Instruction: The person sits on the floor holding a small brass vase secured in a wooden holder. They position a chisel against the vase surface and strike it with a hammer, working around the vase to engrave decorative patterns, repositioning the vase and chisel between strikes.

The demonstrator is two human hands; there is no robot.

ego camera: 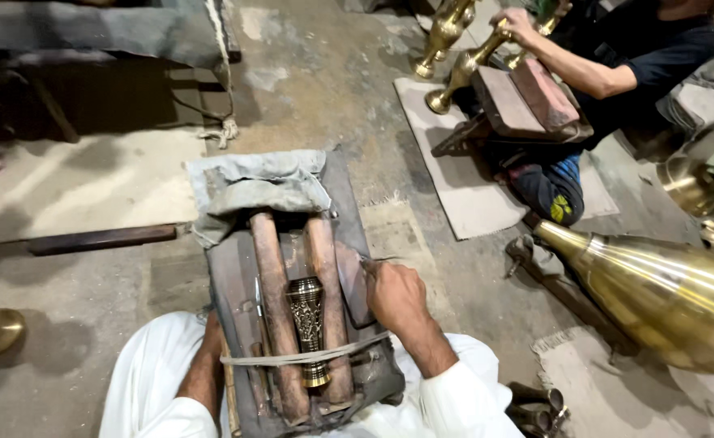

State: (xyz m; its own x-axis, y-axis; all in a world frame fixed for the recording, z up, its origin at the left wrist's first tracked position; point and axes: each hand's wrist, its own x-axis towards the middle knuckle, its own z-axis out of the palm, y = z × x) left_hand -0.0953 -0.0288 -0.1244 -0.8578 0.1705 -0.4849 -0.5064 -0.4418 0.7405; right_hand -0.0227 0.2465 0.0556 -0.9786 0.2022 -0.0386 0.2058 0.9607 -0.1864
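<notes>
Right hand [395, 294]: closed on a thin tool [370, 261], tip toward 10 o'clock, resting on the board [231, 284] edge. Left hand [212, 334]: mostly hidden at board's 9 o'clock side; grip cannot be told. Small engraved vase [308, 326]: upright between two wooden rollers [274, 308], bound by cord [292, 358]. Grey cloth [259, 188] at 12 o'clock. Large brass vessel [665, 294] at 3 o'clock. Co-worker's hand [517, 24] with brass vase [466, 69] at 1 o'clock.

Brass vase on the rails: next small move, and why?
Probably bring the right hand, which grips a thin tool, left onto the small engraved brass vase. The vase lies cradled between two wooden rails, untouched; the left hand is beside the board.
</notes>
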